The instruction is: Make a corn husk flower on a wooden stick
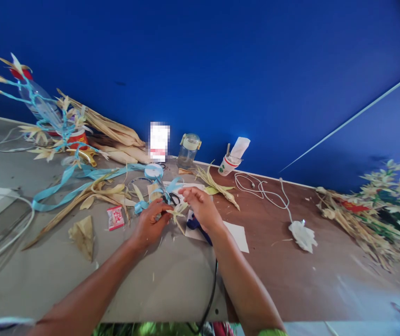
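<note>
Nearest the camera, both bare forearms reach out over the table [171, 280], with a black cable [211, 289] running up between them. The left hand [150, 223] is curled tight, thumb and forefinger pinched closed on the base of a small husk flower [178, 213]. The flower sticks out to the right of that pinch, so it lies in the gap between the two hands, just above the tabletop. The right hand [202, 208] hovers right beside it with fingers bent down and loosely spread over the pale petals; whether those fingertips actually grasp a petal cannot be told. Under the right wrist lie a sheet of white paper [236, 233] and a dark blue object [194, 223]. To the left of the left hand sit a red packet [115, 218] and a folded husk piece [83, 235]. Just beyond the hands are black-handled scissors [171, 199], and pale blue ribbon [59, 186] trails leftward from a ribbon roll [153, 171]. Farther back stand a glass jar [188, 151] and a paper cup [228, 164], with a white cord [263, 189] looping off to the right. A bundle of dry husks [115, 135] rests against the blue wall [221, 70] at the far left.
</note>
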`<state>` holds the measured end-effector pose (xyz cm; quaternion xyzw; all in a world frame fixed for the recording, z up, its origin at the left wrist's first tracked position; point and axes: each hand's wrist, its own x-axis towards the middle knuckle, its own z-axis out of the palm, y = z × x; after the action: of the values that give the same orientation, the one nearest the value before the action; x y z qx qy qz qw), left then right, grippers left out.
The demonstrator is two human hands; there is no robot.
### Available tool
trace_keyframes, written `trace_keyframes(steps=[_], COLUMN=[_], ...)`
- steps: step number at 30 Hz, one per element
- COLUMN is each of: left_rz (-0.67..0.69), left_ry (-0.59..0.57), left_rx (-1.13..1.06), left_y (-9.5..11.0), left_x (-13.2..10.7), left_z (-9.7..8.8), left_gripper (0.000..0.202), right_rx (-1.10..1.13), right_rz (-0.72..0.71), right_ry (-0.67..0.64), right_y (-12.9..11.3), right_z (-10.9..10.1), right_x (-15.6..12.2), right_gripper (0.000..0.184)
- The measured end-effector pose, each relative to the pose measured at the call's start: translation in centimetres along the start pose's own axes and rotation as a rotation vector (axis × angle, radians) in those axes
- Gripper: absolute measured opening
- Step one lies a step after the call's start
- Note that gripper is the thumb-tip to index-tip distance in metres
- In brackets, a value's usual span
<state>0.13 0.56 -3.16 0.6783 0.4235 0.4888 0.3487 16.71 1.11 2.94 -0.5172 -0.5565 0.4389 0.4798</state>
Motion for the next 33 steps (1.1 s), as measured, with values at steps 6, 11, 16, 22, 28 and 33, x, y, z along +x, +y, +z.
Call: trace_keyframes(steps=[6,11,16,22,28,33], left_rz=[-0.193,-0.288,-0.327,-0.352,-0.333,-0.318], left_ry=[0.107,0.169,0.237,0.298,0.305,0.319], left_rx=[-0.248,-0.422,-0.503,-0.565,-0.57,-0.583], left_y=[-0.2,1.0,1.2,-0.3,-0.2,0.0], left_x=[0.1,0.8,1.2,1.2,1.3,1.3], left_z=[0.1,-0.4,-0.9,-0.8,-0.8,-0.9], left_gripper=[0.011,0.014,0.017,0.024,0.03,0.031], right_rx=[0.168,0.167,-0.035,-0.232,-0.304,-0.302], right_rz=[0.127,0.177,0.181,0.042,-0.057,-0.076], right_ry=[0.035,-0.026,-0.221,-0.206,-0.184,-0.163], right_y=[0.8,1.1,1.3,1.4,0.4,0.7], right_z=[-0.1,0.4,1.3,2.5,3.7,5.0], right_x=[0.5,0.4,-0.1,-0.4,-0.2,-0.1], right_gripper=[0.019,0.019,0.016,0.017,0.017,0.007])
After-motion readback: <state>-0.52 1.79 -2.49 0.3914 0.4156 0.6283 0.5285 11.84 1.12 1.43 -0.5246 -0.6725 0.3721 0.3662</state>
